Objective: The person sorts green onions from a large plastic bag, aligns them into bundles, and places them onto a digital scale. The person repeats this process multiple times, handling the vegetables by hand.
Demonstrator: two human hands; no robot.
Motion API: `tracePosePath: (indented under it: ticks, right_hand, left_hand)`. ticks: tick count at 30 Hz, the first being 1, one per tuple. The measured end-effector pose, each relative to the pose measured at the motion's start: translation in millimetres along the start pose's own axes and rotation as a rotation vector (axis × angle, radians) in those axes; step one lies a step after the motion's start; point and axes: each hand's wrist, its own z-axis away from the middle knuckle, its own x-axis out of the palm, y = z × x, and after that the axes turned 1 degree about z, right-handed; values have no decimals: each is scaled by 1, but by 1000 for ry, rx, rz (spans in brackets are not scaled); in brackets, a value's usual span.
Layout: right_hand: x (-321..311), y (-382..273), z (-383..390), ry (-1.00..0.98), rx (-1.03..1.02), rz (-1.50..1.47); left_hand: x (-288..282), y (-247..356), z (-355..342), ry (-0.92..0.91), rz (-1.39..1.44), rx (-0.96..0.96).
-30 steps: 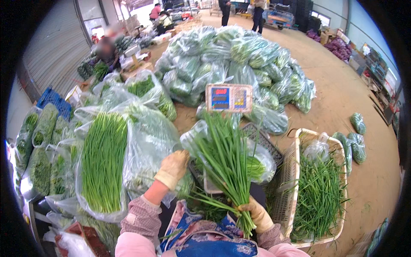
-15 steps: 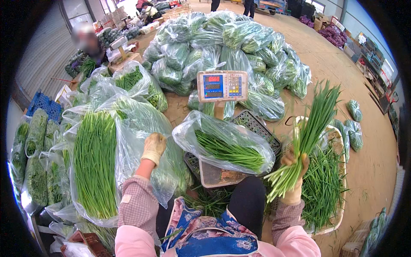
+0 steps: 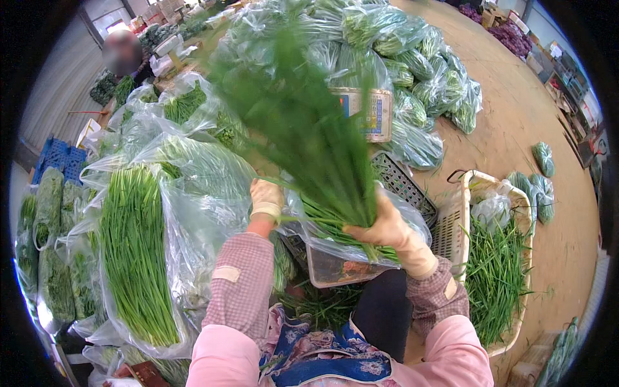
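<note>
My right hand (image 3: 393,231), in a pale glove, is closed around the cut ends of a bunch of garlic chives (image 3: 316,145). Their blurred leaves fan up and left, covering part of the scale display (image 3: 378,115). Under the bunch, a clear plastic bag (image 3: 416,213) with more chives lies on the scale's platform (image 3: 322,267). My gloved left hand (image 3: 265,197) is at the bag's left end, its fingers curled and seemingly pinching the film; the fingertips are partly hidden. Left of it, a large open bag holds long chives (image 3: 135,258).
A white plastic basket (image 3: 465,222) of loose green leaves stands at my right. Filled bags (image 3: 445,97) are heaped beyond the scale. A black crate (image 3: 405,184) sits behind the platform. A blue crate (image 3: 61,158) and a person (image 3: 126,58) are at the far left.
My right hand has swung the chives left from beside the basket to over the bag on the scale. My left hand has moved right and up to that bag's end.
</note>
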Motion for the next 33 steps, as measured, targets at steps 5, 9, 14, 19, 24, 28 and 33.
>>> tracePosePath:
  ticks: [5, 9, 14, 19, 24, 28, 33]
  right_hand:
    - [22, 51, -6, -394, 295, 409]
    - [7, 99, -23, -511, 660, 747]
    - [-32, 89, 3, -96, 700, 694]
    - [-1, 140, 12, -19, 509, 909]
    - [57, 125, 2, -484, 839, 846]
    - [75, 154, 10, -351, 617, 830]
    - [74, 130, 21, -86, 607, 331]
  left_hand:
    - [22, -28, -8, 71, 1016, 79]
    - [-17, -52, -7, 405, 711, 10]
    - [-109, -16, 22, 53, 514, -29]
    - [-94, -15, 34, 92, 556, 100]
    - [-108, 18, 81, 375, 408, 295]
    - [-118, 24, 153, 411, 613, 289]
    - [-136, -4, 245, 319, 686, 146]
